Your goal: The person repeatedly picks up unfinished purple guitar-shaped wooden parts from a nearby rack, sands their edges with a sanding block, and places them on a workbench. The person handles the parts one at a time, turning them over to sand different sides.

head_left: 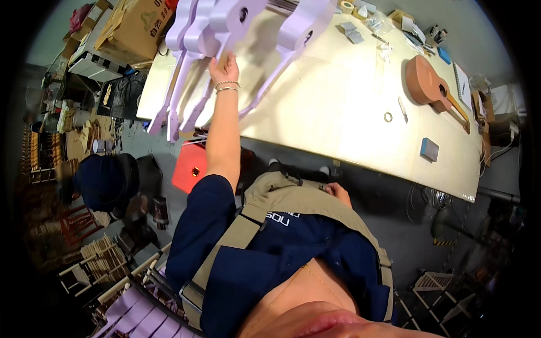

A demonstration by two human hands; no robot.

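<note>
My left hand (225, 71) is stretched out over the table, its fingers closed round the neck of a lilac ukulele (231, 25) near the body. Two more lilac ukuleles (179, 25) stand close together just left of it, necks pointing toward me. Right of my hand is another lilac ukulele (307, 25), its neck slanting down to the table's near edge. My right hand (340, 194) hangs low beside my khaki apron (293, 191), away from the table. Its fingers are mostly hidden.
On the cream table (327, 112) lie a brown ukulele (424, 79), a tape ring (387, 117), a slim knife-like tool (403, 110) and a small blue-grey block (429, 150). Cardboard boxes (132, 31) are stacked at far left. A red stool (189, 169) stands below the table edge.
</note>
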